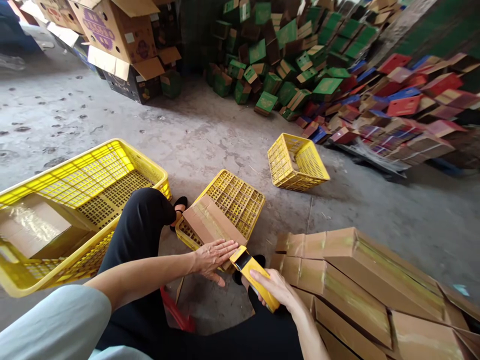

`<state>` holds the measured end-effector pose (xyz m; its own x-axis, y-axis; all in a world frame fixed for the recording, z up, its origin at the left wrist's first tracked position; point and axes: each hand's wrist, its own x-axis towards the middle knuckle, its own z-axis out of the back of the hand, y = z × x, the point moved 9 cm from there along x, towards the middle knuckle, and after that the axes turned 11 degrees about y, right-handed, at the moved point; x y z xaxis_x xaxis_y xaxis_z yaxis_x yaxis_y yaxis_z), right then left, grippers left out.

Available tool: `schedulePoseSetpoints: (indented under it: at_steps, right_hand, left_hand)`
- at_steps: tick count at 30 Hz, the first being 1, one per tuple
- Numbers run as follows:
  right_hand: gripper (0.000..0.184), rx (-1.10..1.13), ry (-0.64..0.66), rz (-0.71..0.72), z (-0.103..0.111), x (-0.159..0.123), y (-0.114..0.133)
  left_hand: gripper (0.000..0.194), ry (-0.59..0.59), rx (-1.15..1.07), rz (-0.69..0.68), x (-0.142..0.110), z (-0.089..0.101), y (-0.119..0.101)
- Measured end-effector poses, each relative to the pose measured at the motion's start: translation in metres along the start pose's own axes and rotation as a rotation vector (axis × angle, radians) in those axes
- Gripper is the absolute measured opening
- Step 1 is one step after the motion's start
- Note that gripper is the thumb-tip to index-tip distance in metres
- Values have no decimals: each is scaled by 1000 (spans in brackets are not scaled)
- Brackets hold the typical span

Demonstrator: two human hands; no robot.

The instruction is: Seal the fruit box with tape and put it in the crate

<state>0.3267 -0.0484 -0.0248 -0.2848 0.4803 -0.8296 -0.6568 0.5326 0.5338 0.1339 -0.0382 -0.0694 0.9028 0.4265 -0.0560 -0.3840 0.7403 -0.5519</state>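
Observation:
My right hand (275,287) is wrapped around a long yellow hand tool (255,280) with a dark slot near its front; its exact kind is unclear. The tool's front end reaches the near edge of a flat brown cardboard box (212,220). My left hand (215,257) is open, palm down with fingers outstretched, at the box's near edge, fingertips close to the tool's tip. Clear tape runs along the box's top. Underneath it is an upturned yellow plastic crate (240,200) between my legs.
A large yellow crate (123,150) on the left holds a taped carton (33,225). Taped cartons (356,280) are stacked at the right. A smaller yellow crate (298,162) stands ahead. Green boxes (266,102), red boxes (403,105) and large fruit cartons (120,35) lie beyond.

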Motion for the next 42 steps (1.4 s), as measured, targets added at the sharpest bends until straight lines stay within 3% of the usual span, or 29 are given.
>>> schedulePoseSetpoints:
  at_steps: [7, 16, 25, 34, 42]
  right_hand:
    - [55, 16, -1, -8, 3, -14, -8]
    - [57, 15, -52, 6, 3, -10, -18]
    - [51, 60, -13, 28, -4, -21, -13]
    - [52, 93, -18, -18, -1, -33, -31]
    - [46, 116, -19, -24, -4, -41, -23]
  left_hand:
    - [116, -7, 4, 8, 0, -2, 0]
    - [121, 27, 42, -41, 11, -8, -13]
    - [121, 47, 49, -36, 14, -14, -10]
    - [119, 50, 30, -54, 15, -17, -7]
    - [117, 66, 25, -58, 13, -16, -8]
